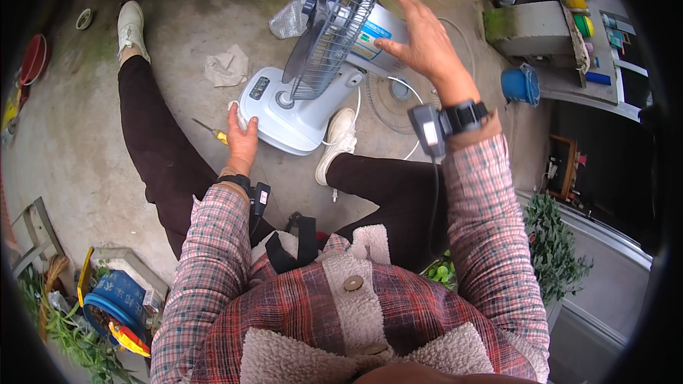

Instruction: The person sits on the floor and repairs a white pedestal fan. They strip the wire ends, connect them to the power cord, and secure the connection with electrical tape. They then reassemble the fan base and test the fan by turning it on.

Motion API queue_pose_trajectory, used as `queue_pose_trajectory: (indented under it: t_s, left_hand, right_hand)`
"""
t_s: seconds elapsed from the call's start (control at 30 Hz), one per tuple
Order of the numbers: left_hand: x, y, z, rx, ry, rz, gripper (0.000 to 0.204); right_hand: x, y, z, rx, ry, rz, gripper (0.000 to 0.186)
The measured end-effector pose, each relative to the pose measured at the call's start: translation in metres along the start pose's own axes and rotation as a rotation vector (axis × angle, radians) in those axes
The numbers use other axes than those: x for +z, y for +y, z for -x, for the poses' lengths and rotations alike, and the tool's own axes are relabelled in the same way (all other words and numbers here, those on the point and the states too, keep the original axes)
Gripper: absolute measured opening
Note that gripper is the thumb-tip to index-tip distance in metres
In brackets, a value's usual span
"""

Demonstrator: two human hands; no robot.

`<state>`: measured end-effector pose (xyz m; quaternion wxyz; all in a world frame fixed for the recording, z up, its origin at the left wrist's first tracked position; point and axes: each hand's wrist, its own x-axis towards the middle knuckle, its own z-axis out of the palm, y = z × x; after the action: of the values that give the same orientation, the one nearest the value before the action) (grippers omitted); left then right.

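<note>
A grey-white electric fan stands on the concrete between my legs. Its base (295,128) faces me, and its wire cage (356,25) and dark blades tilt up to the left. My left hand (242,139) is at the left edge of the base, thumb on the rim, with a bit of white cloth (233,105) at its fingertips. Most of that cloth is hidden. On the far side, my right hand (429,46) lies against the fan's motor housing (388,32), its thumb and fingers apart. A screwdriver (212,130) with a yellow handle lies beside my left hand.
A crumpled pale cloth (227,66) and silvery bubble wrap (284,21) lie beyond the base. A loose round fan grille (391,103) rests right of my shoe, near the white cord (411,149). A blue bucket (520,85) stands at right; a blue tub (114,299) at lower left.
</note>
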<state>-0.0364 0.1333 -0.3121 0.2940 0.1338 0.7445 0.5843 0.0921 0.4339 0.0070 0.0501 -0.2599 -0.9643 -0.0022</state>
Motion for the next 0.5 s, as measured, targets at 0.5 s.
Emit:
queue_pose_trajectory:
  t_s: [0.5]
  left_hand:
    - [-0.001, 0.026, 0.037, 0.066, -0.044, -0.377, 0.071]
  right_hand:
    - [-0.005, 0.024, 0.068, 0.224, -0.433, 0.141, 0.102]
